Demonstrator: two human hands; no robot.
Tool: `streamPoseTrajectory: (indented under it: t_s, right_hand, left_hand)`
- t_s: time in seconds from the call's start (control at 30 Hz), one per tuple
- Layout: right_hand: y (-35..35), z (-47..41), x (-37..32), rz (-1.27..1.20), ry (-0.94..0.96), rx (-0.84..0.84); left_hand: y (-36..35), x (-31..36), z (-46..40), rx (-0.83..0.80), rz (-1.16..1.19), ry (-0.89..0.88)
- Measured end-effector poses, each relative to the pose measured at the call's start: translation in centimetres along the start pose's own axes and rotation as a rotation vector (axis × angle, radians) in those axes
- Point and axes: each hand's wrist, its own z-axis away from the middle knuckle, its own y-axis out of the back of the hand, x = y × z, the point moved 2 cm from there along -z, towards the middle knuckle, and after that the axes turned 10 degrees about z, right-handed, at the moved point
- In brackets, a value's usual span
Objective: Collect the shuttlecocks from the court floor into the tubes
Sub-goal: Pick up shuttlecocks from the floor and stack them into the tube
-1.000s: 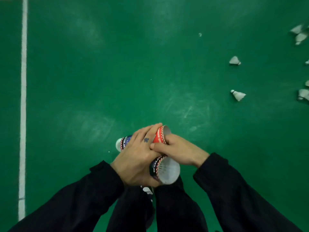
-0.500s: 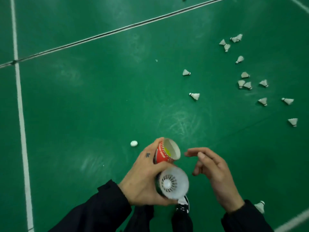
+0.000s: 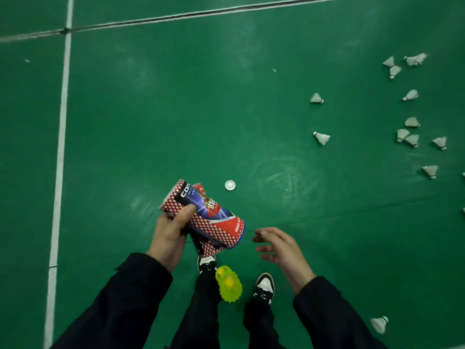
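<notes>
My left hand (image 3: pixel 170 233) grips two red, white and blue shuttlecock tubes (image 3: pixel 206 215), tilted with their mouths down to the right. Below the mouths, yellow-green shuttlecocks (image 3: pixel 229 284) hang in the air between my shoes. To the right of the tubes my right hand (image 3: pixel 279 248) is open, fingers spread, holding nothing. Several white shuttlecocks (image 3: pixel 322 138) lie scattered on the green court floor (image 3: pixel 176 109) to the right, one more (image 3: pixel 379 324) near my right sleeve.
A small white tube cap (image 3: pixel 230 185) lies on the floor just beyond the tubes. White court lines (image 3: pixel 61 137) run down the left and across the top. My black-and-white shoes (image 3: pixel 264 285) stand below the hands.
The left hand has tipped the tubes from mouth-up to mouth-down. Yellow-green shuttlecocks have dropped out toward my feet. The right hand let go of the tubes and stays open beside them.
</notes>
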Motion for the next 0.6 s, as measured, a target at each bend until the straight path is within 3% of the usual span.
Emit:
streamPoseTrajectory:
  t_s: [0.1, 0.2, 0.33, 0.6]
  right_hand:
    - [-3.9, -2.3, 1.2, 0.051, -0.11, -0.055]
    - [-5.5, -4.1, 2.5, 0.012, -0.176, 0.036]
    - [-4.5, -5.4, 4.4, -0.082, -0.231, 0.172]
    - [-1.4, -6.8, 8.0, 0.01, -0.307, 0.244]
  left_hand:
    - [2.0, 1.6, -1.5, 0.061, 0.101, 0.039]
    - [4.2, 2.5, -3.0, 0.083, 0.117, 0.074]
    - [7.0, 2.7, -4.7, 0.091, 0.101, 0.117]
    - [7.1, -0.5, -6.0, 0.057, 0.094, 0.188]
